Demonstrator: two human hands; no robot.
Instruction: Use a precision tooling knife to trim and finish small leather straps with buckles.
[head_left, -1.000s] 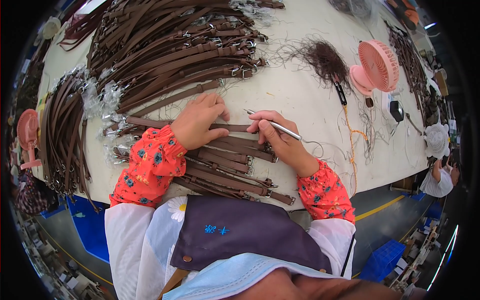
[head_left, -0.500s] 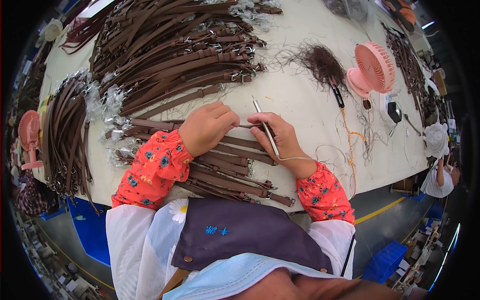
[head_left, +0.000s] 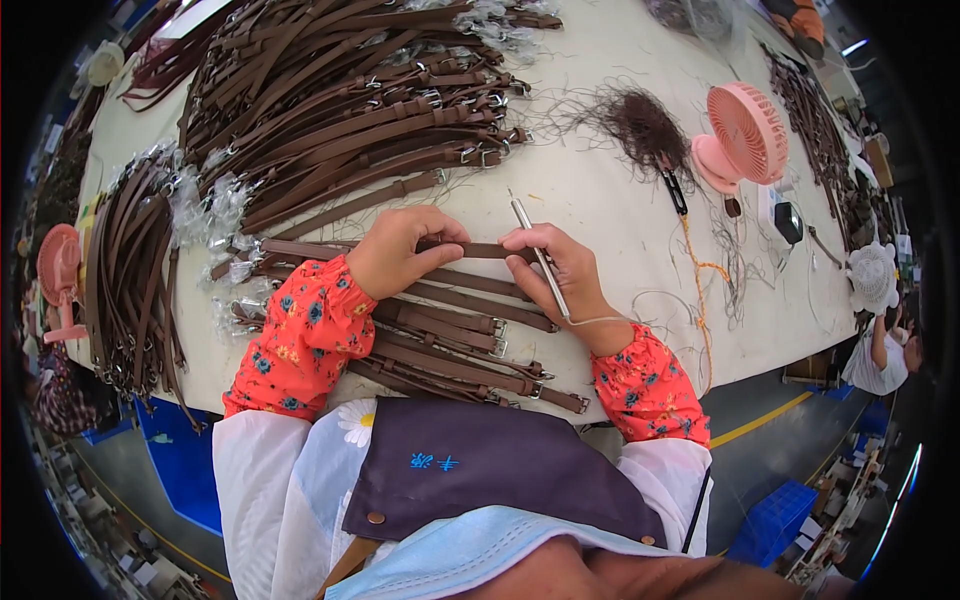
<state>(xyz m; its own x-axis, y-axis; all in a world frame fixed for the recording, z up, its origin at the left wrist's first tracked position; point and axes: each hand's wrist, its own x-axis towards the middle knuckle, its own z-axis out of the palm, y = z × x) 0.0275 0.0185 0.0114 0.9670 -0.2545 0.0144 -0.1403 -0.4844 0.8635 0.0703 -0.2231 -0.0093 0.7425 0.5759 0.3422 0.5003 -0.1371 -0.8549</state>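
A brown leather strap (head_left: 485, 250) stretches between my hands, its flat face showing. My left hand (head_left: 400, 255) is closed on it, thumb and fingers pinching the band. In my right hand (head_left: 562, 275) is a slim silver pen-shaped tool (head_left: 537, 245) with a thin pale cord trailing from its lower end; the tip points up and away from me. The thumb and fingers of that hand also pinch the strap's right end. Just below my hands lie several brown straps with silver buckles (head_left: 500, 340), side by side on the table.
A large heap of buckled straps (head_left: 340, 140) covers the far left, with another bundle (head_left: 130, 270) nearer. Clear plastic wraps some ends. To the right are a tangle of dark threads (head_left: 640, 120), black snips (head_left: 675, 192) on an orange cord, and a pink fan (head_left: 745, 135).
The strap between my hands has turned from edge-on to flat side showing. My left hand has rolled so its thumb shows, and the pen-shaped tool has shifted slightly right.
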